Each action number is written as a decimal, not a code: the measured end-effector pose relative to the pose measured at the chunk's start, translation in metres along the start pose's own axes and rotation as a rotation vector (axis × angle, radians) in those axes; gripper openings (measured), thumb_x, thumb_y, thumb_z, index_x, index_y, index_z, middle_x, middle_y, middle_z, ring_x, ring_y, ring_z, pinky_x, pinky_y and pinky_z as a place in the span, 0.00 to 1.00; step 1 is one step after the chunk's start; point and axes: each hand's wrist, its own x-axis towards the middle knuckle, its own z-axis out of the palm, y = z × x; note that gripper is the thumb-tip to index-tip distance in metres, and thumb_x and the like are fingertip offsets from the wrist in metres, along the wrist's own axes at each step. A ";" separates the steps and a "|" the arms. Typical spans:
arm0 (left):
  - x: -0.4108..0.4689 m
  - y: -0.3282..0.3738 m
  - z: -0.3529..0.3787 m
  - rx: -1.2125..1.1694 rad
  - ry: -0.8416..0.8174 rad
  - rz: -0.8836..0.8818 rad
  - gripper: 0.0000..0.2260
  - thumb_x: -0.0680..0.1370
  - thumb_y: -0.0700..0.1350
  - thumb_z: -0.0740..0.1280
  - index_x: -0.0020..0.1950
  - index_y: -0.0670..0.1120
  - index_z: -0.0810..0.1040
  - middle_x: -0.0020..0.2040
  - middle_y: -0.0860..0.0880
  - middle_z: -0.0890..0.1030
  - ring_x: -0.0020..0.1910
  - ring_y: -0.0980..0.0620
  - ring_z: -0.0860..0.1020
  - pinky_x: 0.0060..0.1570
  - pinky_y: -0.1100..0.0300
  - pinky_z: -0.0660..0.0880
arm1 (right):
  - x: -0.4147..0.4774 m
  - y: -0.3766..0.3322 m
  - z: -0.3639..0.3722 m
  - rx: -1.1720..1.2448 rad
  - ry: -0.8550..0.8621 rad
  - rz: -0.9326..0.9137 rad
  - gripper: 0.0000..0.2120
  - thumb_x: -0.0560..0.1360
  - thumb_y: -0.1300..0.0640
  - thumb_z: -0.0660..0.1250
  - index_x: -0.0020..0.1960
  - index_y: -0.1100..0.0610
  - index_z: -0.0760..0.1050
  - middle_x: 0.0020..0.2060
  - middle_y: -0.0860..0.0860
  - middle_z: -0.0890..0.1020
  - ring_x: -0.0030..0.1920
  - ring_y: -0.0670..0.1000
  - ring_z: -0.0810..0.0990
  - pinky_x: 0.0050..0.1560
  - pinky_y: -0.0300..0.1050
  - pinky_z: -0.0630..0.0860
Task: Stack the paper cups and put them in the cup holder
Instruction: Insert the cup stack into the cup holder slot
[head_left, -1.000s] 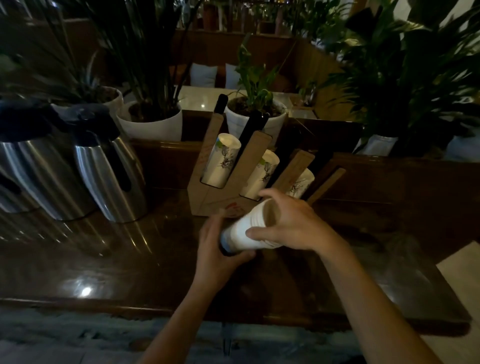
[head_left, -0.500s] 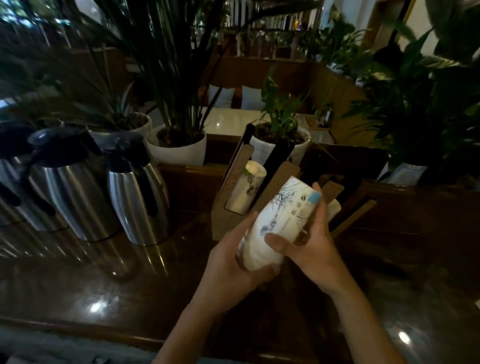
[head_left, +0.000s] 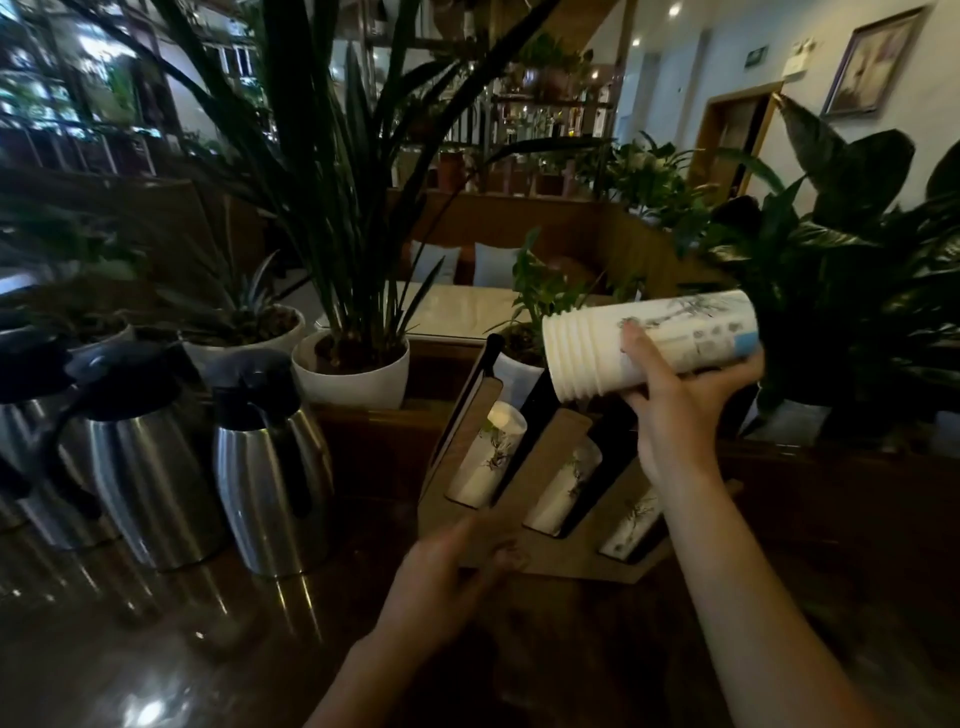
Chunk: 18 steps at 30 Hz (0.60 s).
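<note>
On the dark table (head_left: 156, 649), the right hand (head_left: 675, 410) is gripping a cup stack (head_left: 649, 343) (rims leftward) above the cup holder (head_left: 545, 499); the blurred left hand (head_left: 447, 582) is hanging open, empty.

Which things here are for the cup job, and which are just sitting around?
For the job:
- white stack of printed paper cups, held in the right hand
- brown wooden slotted cup holder, cups already in its slots
- left hand, empty, near the holder's base

Just sitting around:
- shiny steel jugs with black tops
- leafy green plants in white pots
- dark glossy wooden counter
</note>
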 end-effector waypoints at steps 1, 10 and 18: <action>-0.006 -0.022 0.013 0.140 -0.081 -0.071 0.21 0.78 0.64 0.62 0.71 0.69 0.63 0.68 0.65 0.74 0.71 0.56 0.72 0.68 0.58 0.72 | 0.005 0.004 0.003 -0.080 -0.022 -0.042 0.53 0.65 0.59 0.82 0.75 0.38 0.49 0.66 0.43 0.70 0.64 0.46 0.77 0.56 0.56 0.83; -0.034 -0.090 0.060 0.584 -0.180 -0.234 0.36 0.74 0.74 0.35 0.80 0.62 0.46 0.82 0.58 0.44 0.80 0.47 0.37 0.75 0.37 0.35 | 0.004 0.058 0.013 -1.091 -0.474 -0.344 0.22 0.67 0.42 0.77 0.57 0.49 0.77 0.56 0.46 0.79 0.58 0.48 0.78 0.53 0.38 0.72; -0.036 -0.098 0.063 0.590 -0.170 -0.232 0.36 0.74 0.74 0.34 0.80 0.63 0.46 0.82 0.54 0.43 0.78 0.49 0.36 0.75 0.38 0.34 | -0.009 0.032 0.016 -1.548 -0.854 -0.296 0.22 0.76 0.35 0.65 0.60 0.50 0.81 0.63 0.47 0.80 0.74 0.54 0.68 0.73 0.64 0.55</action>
